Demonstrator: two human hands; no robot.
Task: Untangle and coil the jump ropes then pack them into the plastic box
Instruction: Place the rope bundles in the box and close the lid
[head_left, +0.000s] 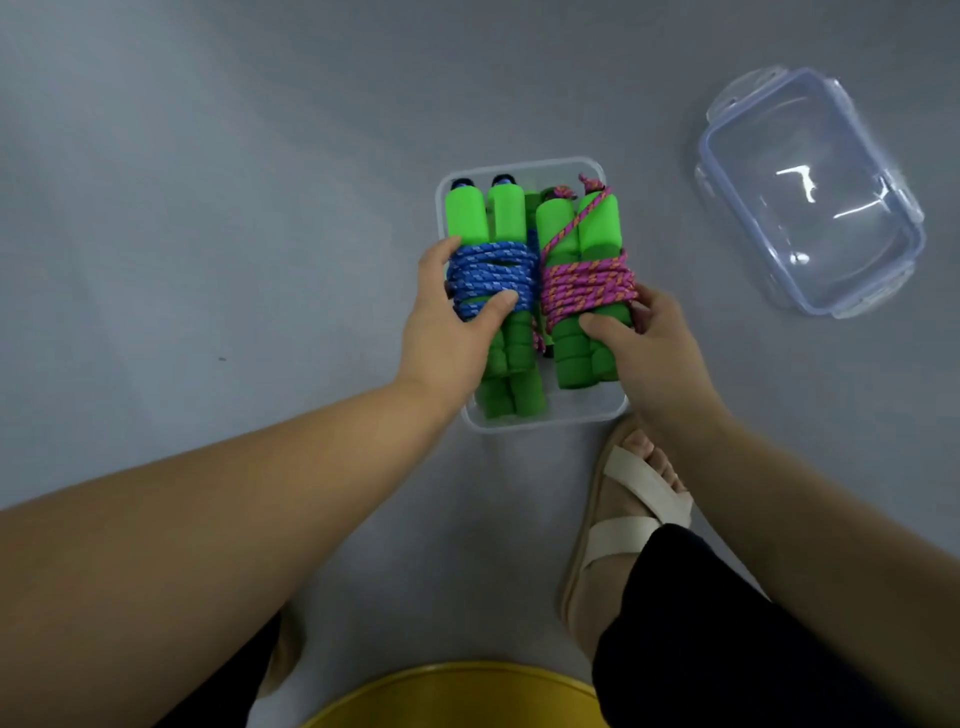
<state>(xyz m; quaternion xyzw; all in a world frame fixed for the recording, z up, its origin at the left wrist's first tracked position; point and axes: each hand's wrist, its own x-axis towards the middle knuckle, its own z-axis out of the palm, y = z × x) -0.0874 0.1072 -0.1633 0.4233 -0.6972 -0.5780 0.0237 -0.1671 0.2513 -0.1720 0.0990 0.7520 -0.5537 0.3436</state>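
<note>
Two jump ropes lie side by side in a clear plastic box (540, 165) on the grey floor. The blue rope (491, 270) is wound round its pair of green foam handles on the left. The pink rope (587, 283) is wound round its green handles on the right, one strand running up to a knot at the far end. My left hand (449, 332) grips the blue bundle, thumb across the coils. My right hand (641, 345) grips the pink bundle from the right side, thumb on a handle.
The box's clear lid (810, 192) with blue-tinted clips lies upside down on the floor to the right. My sandalled foot (623, 519) stands just below the box. A yellow round object (457, 696) sits at the bottom edge.
</note>
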